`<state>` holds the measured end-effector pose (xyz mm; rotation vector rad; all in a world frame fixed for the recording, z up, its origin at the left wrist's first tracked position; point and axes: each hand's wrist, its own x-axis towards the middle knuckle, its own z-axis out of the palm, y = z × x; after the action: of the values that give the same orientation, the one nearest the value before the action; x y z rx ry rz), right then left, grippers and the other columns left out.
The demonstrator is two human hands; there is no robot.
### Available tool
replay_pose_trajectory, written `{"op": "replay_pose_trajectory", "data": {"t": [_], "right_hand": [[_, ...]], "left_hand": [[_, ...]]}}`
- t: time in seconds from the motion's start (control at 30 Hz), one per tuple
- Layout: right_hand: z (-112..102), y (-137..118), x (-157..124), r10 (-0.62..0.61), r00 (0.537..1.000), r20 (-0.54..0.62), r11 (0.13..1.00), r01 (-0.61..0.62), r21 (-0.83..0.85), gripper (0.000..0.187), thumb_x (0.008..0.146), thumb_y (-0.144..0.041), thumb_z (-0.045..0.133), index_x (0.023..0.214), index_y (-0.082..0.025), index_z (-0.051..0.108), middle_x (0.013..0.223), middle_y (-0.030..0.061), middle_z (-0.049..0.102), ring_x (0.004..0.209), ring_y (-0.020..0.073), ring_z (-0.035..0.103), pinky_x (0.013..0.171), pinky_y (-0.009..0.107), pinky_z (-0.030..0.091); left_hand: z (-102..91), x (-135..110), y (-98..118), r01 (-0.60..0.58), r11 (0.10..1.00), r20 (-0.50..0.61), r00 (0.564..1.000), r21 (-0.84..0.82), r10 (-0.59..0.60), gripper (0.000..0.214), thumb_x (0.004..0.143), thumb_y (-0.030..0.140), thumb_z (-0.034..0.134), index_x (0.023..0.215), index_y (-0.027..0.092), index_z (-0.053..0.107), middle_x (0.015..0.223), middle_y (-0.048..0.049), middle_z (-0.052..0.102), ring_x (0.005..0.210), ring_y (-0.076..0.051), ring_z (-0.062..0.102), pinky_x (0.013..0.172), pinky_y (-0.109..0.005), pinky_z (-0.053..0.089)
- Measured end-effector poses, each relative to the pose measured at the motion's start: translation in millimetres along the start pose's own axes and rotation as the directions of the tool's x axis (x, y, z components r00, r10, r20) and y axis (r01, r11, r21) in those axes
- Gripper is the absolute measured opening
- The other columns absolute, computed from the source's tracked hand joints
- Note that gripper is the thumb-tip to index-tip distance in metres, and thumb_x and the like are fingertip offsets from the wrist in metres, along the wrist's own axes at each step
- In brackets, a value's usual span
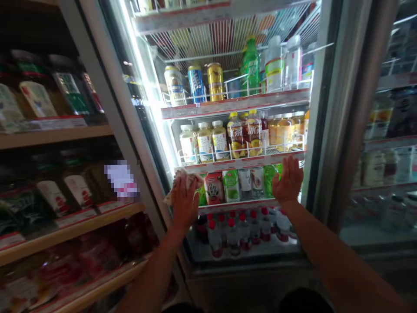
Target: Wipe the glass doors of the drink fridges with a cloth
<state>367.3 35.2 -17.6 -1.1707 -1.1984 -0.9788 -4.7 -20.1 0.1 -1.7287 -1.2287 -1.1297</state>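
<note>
Since the cloth (195,177) lies bunched beneath the left hand (184,200), just left of centre in the frame, the palm probably keeps it pinned between skin and the glass door (246,261). Its loose edges stick out above the fingers and to their left, so the hold looks more like pressing than a tight fist. That hand is near the door's left edge, in front of the end of the carton row (214,188).

The right hand (288,180), right of centre, holds nothing; its palm faces the fridge, the fingers point upward and stand a little apart, and the thumb reaches out to the left. It seems to rest flat on the glass, perhaps for balance, though contact itself is hard to confirm.

The left forearm (153,265) slants up from the bottom of the frame, left of centre, while the right forearm (335,256) comes in longer from the lower right corner, so both reach forward at much the same height.

Behind the hands, cans (196,84) stand on the upper shelf and red-capped bottles (231,237) at the bottom, lined up facing outward, presumably for easy viewing.
</note>
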Motion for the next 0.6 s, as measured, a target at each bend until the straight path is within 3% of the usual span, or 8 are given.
{"op": "replay_pose_trajectory", "data": {"t": [0.1, 0.2, 0.33, 0.4, 0.53, 0.6], "right_hand": [[0, 0, 0, 0.009, 1.0, -0.002, 1.0, -0.009, -0.005, 0.068, 0.095, -0.031, 0.042, 0.158, -0.014, 0.023, 0.159, 0.0155, 0.038, 0.154, 0.0268, 0.025, 0.122, 0.049, 0.025], [0, -1, -1, 0.029, 0.999, 0.022, 1.0, -0.029, -0.004, 0.069, 0.095, -0.031, 0.044, 0.158, -0.014, 0.024, 0.159, 0.0159, 0.038, 0.153, 0.028, 0.026, 0.122, 0.049, 0.025], [2, 0, -1, 0.032, 0.999, 0.024, 0.999, -0.032, -0.01, 0.068, 0.095, -0.034, 0.043, 0.158, -0.015, 0.024, 0.159, 0.0146, 0.038, 0.153, 0.0267, 0.026, 0.123, 0.048, 0.023], [2, 0, -1, 0.031, 0.999, 0.022, 0.999, -0.031, -0.009, 0.068, 0.096, -0.035, 0.042, 0.158, -0.015, 0.025, 0.159, 0.0146, 0.038, 0.153, 0.027, 0.027, 0.123, 0.048, 0.023], [1, -1, 0, 0.044, 0.998, 0.043, 0.999, -0.044, 0.004, 0.067, 0.096, -0.034, 0.041, 0.158, -0.014, 0.026, 0.159, 0.0156, 0.038, 0.153, 0.0272, 0.027, 0.123, 0.049, 0.023], [1, -1, 0, 0.056, 0.997, 0.06, 0.998, -0.057, 0.016, 0.067, 0.096, -0.034, 0.041, 0.158, -0.014, 0.026, 0.159, 0.0154, 0.037, 0.153, 0.0267, 0.026, 0.124, 0.05, 0.022]], "left_hand": [[-2.4, 10, -3, 0.079, 0.997, -0.089, 0.993, -0.011, -0.079, 0.053, 0.1, 0.031, 0.044, 0.153, 0.023, 0.04, 0.168, -0.0121, 0.014, 0.156, -0.029, 0.012, 0.127, -0.052, 0.017], [1.8, 3, 9, 0.11, 0.994, -0.098, 0.989, -0.015, -0.111, 0.059, 0.1, 0.03, 0.045, 0.156, 0.02, 0.032, 0.169, -0.0146, 0.006, 0.157, -0.031, 0.007, 0.126, -0.055, 0.017], [12.9, -24, 32, -0.083, 0.996, 0.038, 0.996, 0.025, 0.082, 0.058, 0.097, 0.028, 0.051, 0.153, 0.025, 0.038, 0.167, -0.0127, 0.019, 0.156, -0.031, 0.01, 0.124, -0.057, 0.018], [14.9, -23, 37, -0.137, 0.99, 0.062, 0.989, 0.026, 0.135, 0.056, 0.096, 0.027, 0.053, 0.151, 0.027, 0.042, 0.165, -0.012, 0.026, 0.156, -0.03, 0.014, 0.125, -0.055, 0.018], [16.6, 0, 44, -0.025, 0.999, -0.067, 0.997, 0.021, 0.027, 0.061, 0.096, 0.026, 0.053, 0.154, 0.022, 0.036, 0.168, -0.0144, 0.014, 0.156, -0.031, 0.01, 0.126, -0.056, 0.017], [20.3, 2, 53, -0.006, 1.0, -0.081, 0.997, 0.004, 0.006, 0.065, 0.096, 0.027, 0.053, 0.157, 0.02, 0.03, 0.168, -0.0154, 0.007, 0.157, -0.032, 0.005, 0.125, -0.058, 0.018]]}}
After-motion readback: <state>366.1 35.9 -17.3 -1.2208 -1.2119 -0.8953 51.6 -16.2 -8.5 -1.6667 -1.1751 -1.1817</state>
